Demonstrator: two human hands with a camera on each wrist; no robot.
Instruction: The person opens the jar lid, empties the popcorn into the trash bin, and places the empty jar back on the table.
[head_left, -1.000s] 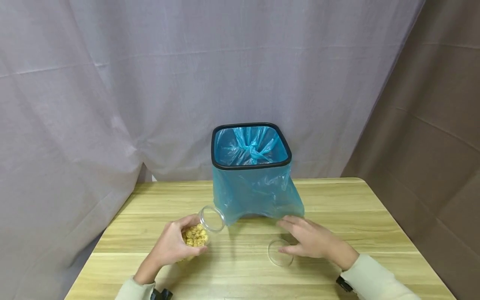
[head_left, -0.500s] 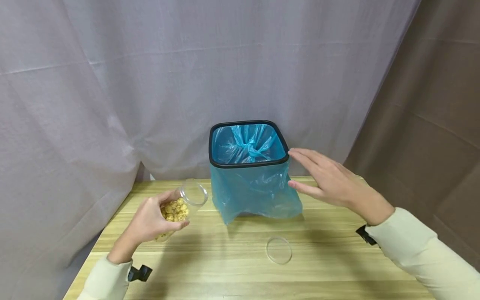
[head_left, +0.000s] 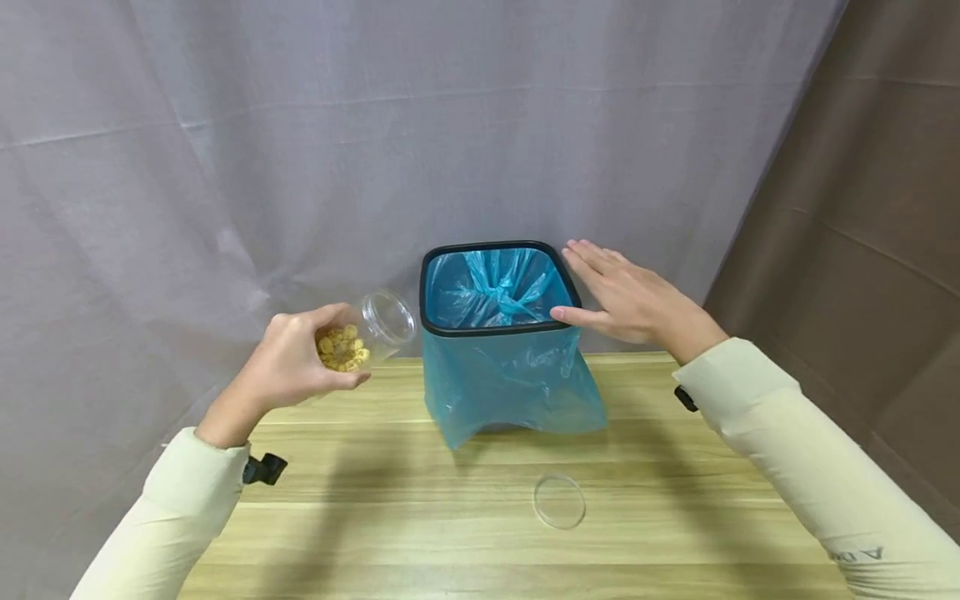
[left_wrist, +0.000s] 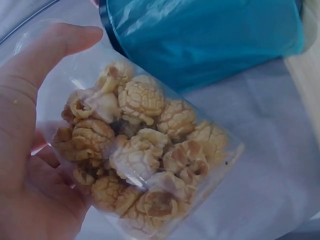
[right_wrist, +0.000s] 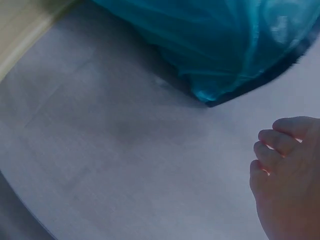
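My left hand grips a clear plastic jar partly filled with yellow popcorn. The jar is lifted and tilted, its open mouth pointing up and right toward the bin. Just right of it stands a square trash bin with a black rim and a blue bag hanging over its outside. At the bin's right rim my right hand is held up with fingers straight, thumb apart, holding nothing. Those fingers also show beside the bag in the right wrist view.
A round transparent lid lies on the wooden table in front of the bin. Grey curtains hang close behind the table, and a brown one hangs on the right.
My left hand has raised the popcorn jar up and to the left, off the table. My right hand has left the lid's side and risen to the bin's right rim.
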